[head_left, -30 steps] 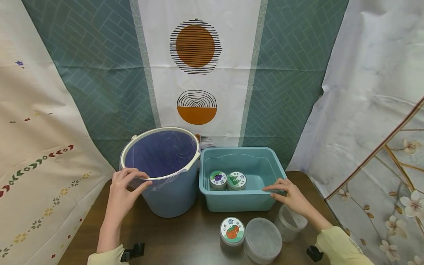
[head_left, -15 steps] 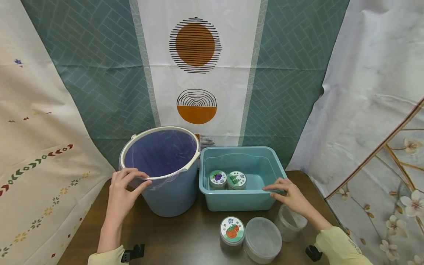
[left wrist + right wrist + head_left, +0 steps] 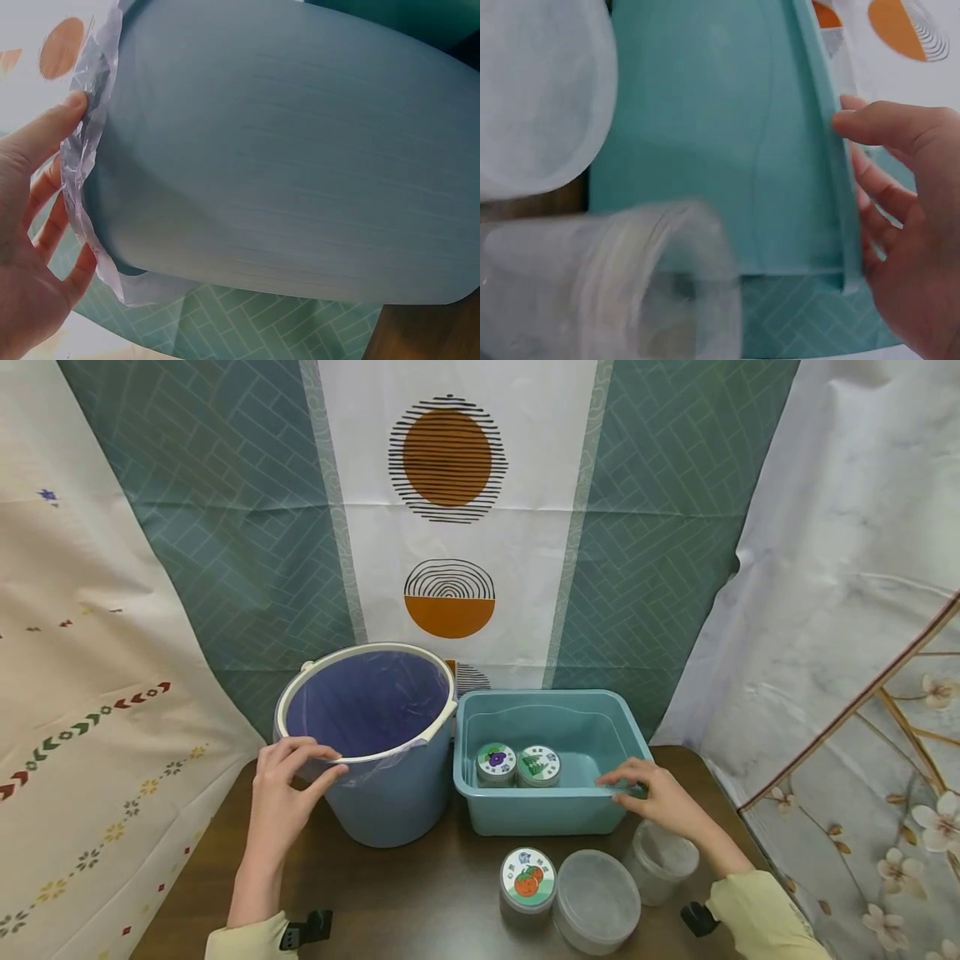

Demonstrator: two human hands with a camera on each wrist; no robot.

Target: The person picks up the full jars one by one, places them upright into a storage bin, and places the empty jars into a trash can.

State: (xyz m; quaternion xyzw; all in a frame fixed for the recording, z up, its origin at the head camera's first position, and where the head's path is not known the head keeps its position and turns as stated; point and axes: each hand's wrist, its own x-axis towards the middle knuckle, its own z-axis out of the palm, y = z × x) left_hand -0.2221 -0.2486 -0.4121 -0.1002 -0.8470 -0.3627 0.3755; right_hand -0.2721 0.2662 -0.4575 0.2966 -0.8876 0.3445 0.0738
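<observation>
On the left, a blue trash can [image 3: 393, 814] has a white ring rim and a thin clear plastic liner [image 3: 77, 161] folded over its edge. My left hand [image 3: 281, 785] holds the near-left rim, thumb outside over the liner; in the head view its other fingers reach over the ring. A teal plastic tub [image 3: 542, 818] stands to the right. At its near right corner is my right hand [image 3: 660, 797], with the thumb [image 3: 862, 126] on the outer side of the lip and the fingers over the inner side. Two jars, one with an eggplant lid [image 3: 497, 760] and one with a green-vegetable lid [image 3: 539, 764], sit inside the tub.
In front of the tub stand a jar with a tomato lid [image 3: 527, 887], a wider frosted round container [image 3: 597, 902] and a clear open jar [image 3: 660, 860] under my right forearm. Patterned cloths [image 3: 450, 535] hang behind and at both sides of the brown table [image 3: 405, 910].
The head view has shifted very slightly. My right wrist has come a little to the left, its fingers still at the tub's lip. My left hand keeps its place on the trash can.
</observation>
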